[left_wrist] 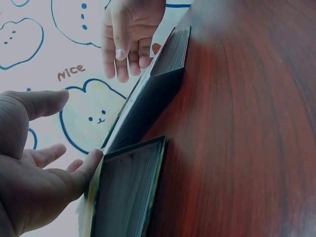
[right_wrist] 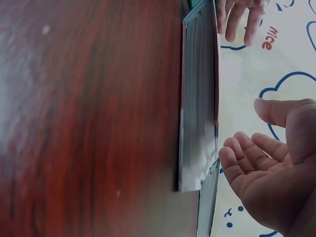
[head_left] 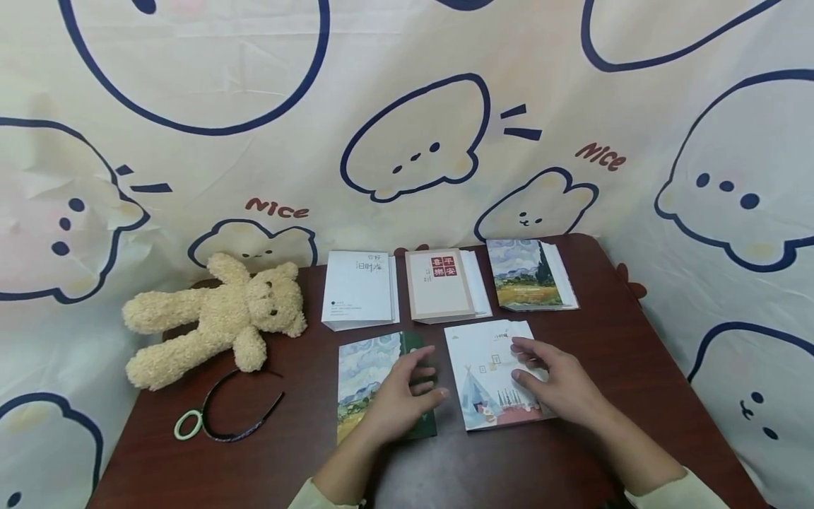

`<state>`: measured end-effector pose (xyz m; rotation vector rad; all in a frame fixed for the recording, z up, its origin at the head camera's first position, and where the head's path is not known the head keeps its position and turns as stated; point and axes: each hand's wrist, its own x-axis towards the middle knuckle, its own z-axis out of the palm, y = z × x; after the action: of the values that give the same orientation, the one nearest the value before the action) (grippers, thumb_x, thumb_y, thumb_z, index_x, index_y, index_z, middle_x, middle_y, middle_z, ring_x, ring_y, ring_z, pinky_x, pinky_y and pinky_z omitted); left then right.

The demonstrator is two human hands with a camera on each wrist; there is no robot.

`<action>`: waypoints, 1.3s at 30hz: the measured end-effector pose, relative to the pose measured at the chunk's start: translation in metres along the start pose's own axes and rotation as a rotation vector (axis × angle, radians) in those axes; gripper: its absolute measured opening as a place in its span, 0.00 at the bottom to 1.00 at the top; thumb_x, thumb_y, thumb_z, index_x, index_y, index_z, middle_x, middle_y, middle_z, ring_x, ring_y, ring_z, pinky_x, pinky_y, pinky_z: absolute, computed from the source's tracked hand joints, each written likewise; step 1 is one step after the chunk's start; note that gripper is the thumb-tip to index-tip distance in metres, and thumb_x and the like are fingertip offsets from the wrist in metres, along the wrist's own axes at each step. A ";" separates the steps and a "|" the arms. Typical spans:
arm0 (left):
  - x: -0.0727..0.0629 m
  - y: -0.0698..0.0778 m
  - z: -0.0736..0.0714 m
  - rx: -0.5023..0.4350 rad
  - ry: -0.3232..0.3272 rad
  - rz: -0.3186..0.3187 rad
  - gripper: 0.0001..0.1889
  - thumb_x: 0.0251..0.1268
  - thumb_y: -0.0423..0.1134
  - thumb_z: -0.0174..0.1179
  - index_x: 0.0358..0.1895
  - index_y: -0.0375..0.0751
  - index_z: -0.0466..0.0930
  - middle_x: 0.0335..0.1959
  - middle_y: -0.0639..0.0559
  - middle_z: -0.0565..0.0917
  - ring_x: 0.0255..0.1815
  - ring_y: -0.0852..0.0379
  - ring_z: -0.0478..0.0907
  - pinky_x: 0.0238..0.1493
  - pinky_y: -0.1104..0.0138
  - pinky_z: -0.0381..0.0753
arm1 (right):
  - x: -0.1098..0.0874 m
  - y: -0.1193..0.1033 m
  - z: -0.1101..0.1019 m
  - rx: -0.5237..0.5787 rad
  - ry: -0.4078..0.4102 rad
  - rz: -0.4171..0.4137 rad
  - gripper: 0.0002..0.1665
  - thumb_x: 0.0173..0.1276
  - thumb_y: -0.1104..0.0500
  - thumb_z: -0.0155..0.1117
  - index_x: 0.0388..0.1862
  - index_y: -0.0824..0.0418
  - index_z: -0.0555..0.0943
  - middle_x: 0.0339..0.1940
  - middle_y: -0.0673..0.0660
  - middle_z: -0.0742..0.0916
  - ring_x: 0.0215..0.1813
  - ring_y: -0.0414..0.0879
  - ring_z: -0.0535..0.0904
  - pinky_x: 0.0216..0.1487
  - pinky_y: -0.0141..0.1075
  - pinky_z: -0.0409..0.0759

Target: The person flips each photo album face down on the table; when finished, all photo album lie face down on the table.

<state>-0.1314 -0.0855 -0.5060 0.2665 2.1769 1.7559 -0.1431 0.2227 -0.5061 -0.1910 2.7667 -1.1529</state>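
Note:
Two thick books lie side by side at the front of the table. My left hand (head_left: pixel 402 396) hovers over the right part of the book with a painted landscape and green spine (head_left: pixel 365 364). Its fingers are loosely bent, fingertips close to the cover in the left wrist view, gripping nothing. Above the right edge of the white book with a tent picture (head_left: pixel 473 353) is my right hand (head_left: pixel 562 382), fingers relaxed and thumb apart. In the right wrist view that hand (right_wrist: pixel 281 163) is beside the book's page edges (right_wrist: pixel 197 98), holding nothing.
Behind stand three more books in a row: a white one (head_left: pixel 356 290), a beige one with red squares (head_left: pixel 439 297) and a landscape one (head_left: pixel 524 276). To the left lie a teddy bear (head_left: pixel 222 314) and a dark headband with a green ring (head_left: pixel 232 438). A printed cloth (head_left: pixel 407 42) backs the table.

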 end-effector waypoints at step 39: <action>0.005 0.000 0.038 -0.101 -0.105 -0.143 0.52 0.64 0.41 0.74 0.85 0.44 0.48 0.74 0.36 0.67 0.68 0.39 0.75 0.62 0.46 0.79 | -0.007 0.028 -0.009 -0.122 -0.052 0.043 0.41 0.67 0.50 0.75 0.75 0.62 0.73 0.65 0.64 0.81 0.55 0.54 0.82 0.57 0.56 0.82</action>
<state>-0.1225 -0.0494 -0.5141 0.1703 1.9766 1.7257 -0.1401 0.2499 -0.5192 -0.1717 2.7823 -0.9557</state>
